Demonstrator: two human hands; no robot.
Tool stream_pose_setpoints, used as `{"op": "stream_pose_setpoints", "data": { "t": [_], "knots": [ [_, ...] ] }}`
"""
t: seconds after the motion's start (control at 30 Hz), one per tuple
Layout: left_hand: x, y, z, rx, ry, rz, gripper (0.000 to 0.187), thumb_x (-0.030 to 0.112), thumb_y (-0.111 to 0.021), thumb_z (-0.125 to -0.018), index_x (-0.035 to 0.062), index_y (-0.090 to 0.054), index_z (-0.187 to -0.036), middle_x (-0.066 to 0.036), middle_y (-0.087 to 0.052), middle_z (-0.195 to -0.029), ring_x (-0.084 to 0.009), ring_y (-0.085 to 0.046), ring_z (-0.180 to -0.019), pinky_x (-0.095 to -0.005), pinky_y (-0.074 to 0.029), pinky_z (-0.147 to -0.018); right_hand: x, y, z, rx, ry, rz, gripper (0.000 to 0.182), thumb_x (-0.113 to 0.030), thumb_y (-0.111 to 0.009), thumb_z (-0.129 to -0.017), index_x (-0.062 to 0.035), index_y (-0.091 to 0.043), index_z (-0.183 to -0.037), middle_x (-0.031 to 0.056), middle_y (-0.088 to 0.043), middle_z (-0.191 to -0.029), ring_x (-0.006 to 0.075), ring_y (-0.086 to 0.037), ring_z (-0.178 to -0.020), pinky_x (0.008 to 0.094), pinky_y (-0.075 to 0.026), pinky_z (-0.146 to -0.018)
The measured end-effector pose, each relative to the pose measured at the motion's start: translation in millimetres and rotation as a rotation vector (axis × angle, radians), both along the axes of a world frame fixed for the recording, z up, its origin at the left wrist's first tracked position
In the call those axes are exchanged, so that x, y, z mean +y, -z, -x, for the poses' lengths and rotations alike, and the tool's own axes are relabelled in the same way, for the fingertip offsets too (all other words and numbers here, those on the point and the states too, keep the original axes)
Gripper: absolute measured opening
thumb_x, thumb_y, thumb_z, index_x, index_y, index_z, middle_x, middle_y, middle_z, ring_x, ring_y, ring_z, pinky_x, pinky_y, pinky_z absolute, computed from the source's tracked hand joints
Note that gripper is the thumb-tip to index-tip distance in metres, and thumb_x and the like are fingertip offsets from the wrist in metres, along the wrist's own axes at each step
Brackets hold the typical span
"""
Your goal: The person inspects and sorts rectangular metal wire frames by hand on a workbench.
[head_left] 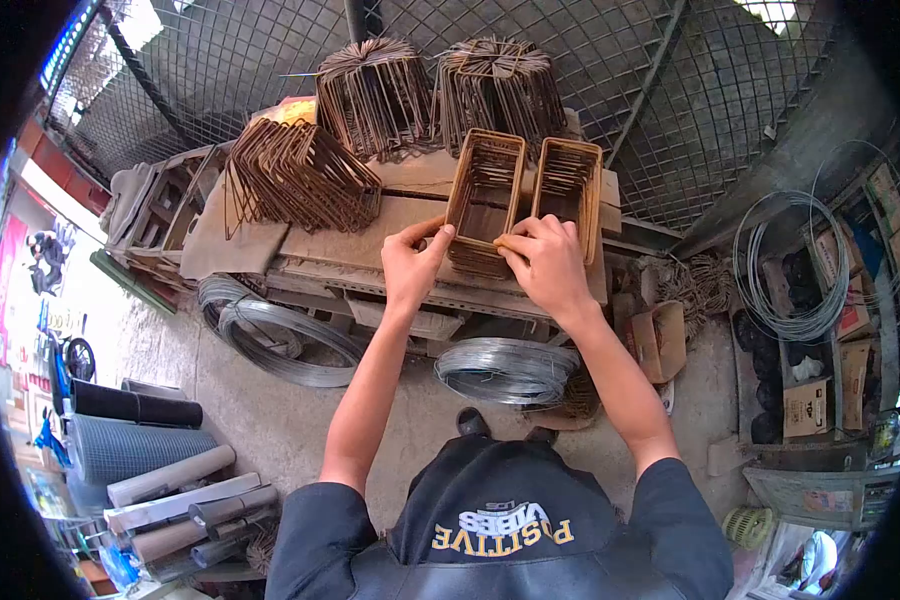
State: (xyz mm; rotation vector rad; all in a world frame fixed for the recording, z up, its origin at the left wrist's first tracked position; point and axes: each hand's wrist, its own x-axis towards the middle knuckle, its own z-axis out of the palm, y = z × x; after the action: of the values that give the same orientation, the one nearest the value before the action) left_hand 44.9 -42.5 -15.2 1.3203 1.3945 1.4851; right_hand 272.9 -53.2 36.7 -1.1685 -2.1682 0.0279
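Observation:
Rectangular rebar stirrups, rust-brown, lie in two upright stacks on the wooden bench. My left hand (415, 262) has its thumb and forefinger at the near left corner of the left stirrup stack (485, 137). At that stack's near right corner, my right hand (548, 258) pinches the top stirrup between thumb and fingers. The right stirrup stack (594, 190) stands just beyond my right knuckles. Farther left on the bench leans a slanting row of stirrups (300, 178). Two round bundles of stirrups, a left bundle (375, 95) and a right bundle (500, 90), stand behind.
The wooden bench (335, 250) backs onto a wire mesh fence (260, 60). Coiled wire (285, 335) and another wire coil (507, 370) rest below its front edge. Mesh rolls (135, 450) lie at left. A wire coil (805, 265) hangs by shelves with boxes at right.

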Motion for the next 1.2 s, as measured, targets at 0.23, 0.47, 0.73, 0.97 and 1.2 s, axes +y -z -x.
{"op": "stream_pose_setpoints", "data": {
  "t": [0.23, 0.47, 0.73, 0.97, 1.2],
  "knots": [
    [-11, -13, -4, 0.271, -0.11, -0.044, 0.035, 0.024, -0.084, -0.091, 0.0068, -0.082, -0.122, -0.005, -0.072, -0.087, -0.0089, -0.05, -0.069, -0.0289, -0.041, -0.061, -2, 5, -1, -0.058, 0.012, 0.012, 0.015, -0.019, -0.077, -0.092, -0.0129, -0.085, -0.103, 0.002, -0.073, -0.107, 0.0223, -0.063, -0.107, 0.0428, -0.038, -0.096],
    [-8, -9, -6, 0.211, -0.135, -0.044, 0.035, 0.025, -0.084, -0.091, 0.0075, -0.082, -0.121, -0.01, -0.074, -0.092, -0.0148, -0.053, -0.071, -0.032, -0.046, -0.069, -13, 3, -5, -0.018, 0.035, -0.04, 0.019, -0.02, -0.08, -0.091, -0.0129, -0.084, -0.108, -0.0004, -0.072, -0.105, 0.0215, -0.061, -0.104, 0.041, -0.035, -0.095],
    [-24, -13, -29, 0.234, -0.247, -0.16, 0.032, 0.018, -0.081, -0.096, 0.0073, -0.08, -0.126, -0.002, -0.067, -0.094, -0.0112, -0.048, -0.077, -0.0284, -0.041, -0.068, -46, -5, -47, 0.164, 0.099, -0.093, 0.022, -0.017, -0.081, -0.09, -0.0141, -0.083, -0.112, 0.0011, -0.074, -0.105, 0.0196, -0.064, -0.104, 0.0389, -0.034, -0.095],
    [-90, -2, -107, 0.243, -0.278, -0.38, 0.023, 0.009, -0.073, -0.102, 0.0012, -0.078, -0.123, 0.001, -0.059, -0.093, -0.0066, -0.049, -0.078, -0.0234, -0.041, -0.069, -81, 35, -147, 0.294, 0.311, -0.078, 0.024, -0.016, -0.078, -0.094, -0.0151, -0.082, -0.117, 0.001, -0.074, -0.107, 0.0204, -0.065, -0.103, 0.0377, -0.038, -0.093],
    [-148, 41, -234, 0.268, -0.109, -0.261, 0.02, 0.005, -0.072, -0.101, -0.0004, -0.079, -0.119, -0.003, -0.067, -0.098, -0.0073, -0.054, -0.079, -0.0234, -0.044, -0.069, -104, 121, -280, 0.362, 0.428, 0.252, 0.025, -0.023, -0.072, -0.101, -0.0166, -0.08, -0.124, 0.0053, -0.074, -0.114, 0.0277, -0.063, -0.112, 0.0446, -0.04, -0.1]
  ]
}}
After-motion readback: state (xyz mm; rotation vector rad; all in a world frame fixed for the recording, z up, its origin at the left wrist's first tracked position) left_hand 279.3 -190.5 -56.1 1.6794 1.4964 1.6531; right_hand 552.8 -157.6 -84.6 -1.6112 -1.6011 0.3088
